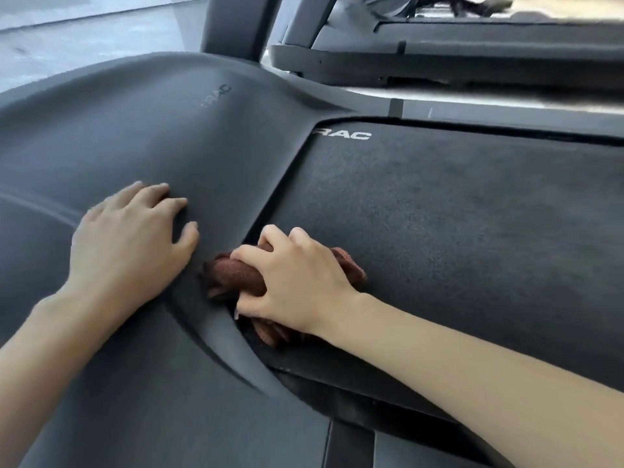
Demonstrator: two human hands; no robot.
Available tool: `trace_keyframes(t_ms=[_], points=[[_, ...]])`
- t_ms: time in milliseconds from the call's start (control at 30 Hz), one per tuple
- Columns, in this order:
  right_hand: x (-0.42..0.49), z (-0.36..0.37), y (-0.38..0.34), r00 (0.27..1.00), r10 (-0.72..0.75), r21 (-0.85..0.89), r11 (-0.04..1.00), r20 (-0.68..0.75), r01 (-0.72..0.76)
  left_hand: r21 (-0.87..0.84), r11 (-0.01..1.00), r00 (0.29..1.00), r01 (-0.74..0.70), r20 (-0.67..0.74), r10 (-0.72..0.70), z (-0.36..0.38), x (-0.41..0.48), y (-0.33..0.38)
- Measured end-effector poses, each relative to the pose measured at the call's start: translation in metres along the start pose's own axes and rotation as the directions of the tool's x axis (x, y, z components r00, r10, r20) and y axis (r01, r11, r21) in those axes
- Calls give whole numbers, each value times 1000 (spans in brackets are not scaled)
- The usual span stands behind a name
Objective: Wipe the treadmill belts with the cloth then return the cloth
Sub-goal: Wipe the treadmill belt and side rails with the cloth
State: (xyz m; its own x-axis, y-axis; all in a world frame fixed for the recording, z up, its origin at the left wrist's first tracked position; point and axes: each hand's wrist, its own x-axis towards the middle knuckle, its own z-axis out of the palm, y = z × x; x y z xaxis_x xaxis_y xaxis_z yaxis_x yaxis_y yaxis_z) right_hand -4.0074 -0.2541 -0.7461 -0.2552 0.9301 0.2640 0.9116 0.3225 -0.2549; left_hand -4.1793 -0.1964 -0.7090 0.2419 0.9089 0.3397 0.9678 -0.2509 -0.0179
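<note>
The right hand (297,282) grips the bunched brown cloth (236,276) on the belt (456,231), just beside the motor cover (152,136). The left hand (131,244) rests open on that cover. Better, I think, to spread the cloth and push firm strokes across the belt's far side.

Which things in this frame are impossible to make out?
Head view: reddish-brown crumpled cloth, mostly hidden under the gripping right hand.
Head view: white logo on the black textured treadmill belt, opening letters covered by the dark grey plastic motor cover.
Head view: second dark treadmill behind, blurred and cut off by the top edge.
</note>
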Motion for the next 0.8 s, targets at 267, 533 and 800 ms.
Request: trace_keyframes(t_ms=[267, 533, 800], points=[[-70, -40, 75, 977, 210, -242, 949, 19, -200, -102, 946, 945, -309, 77, 317, 10, -48, 119], [-181, -99, 157, 829, 559, -296, 788, -26, -540, -91, 845, 831, -528, 153, 536, 9, -61, 201], [-324, -170, 178, 559, 828, -356, 533, 34, -768, -303, 590, 587, -749, 112, 802, -11, -111, 353]])
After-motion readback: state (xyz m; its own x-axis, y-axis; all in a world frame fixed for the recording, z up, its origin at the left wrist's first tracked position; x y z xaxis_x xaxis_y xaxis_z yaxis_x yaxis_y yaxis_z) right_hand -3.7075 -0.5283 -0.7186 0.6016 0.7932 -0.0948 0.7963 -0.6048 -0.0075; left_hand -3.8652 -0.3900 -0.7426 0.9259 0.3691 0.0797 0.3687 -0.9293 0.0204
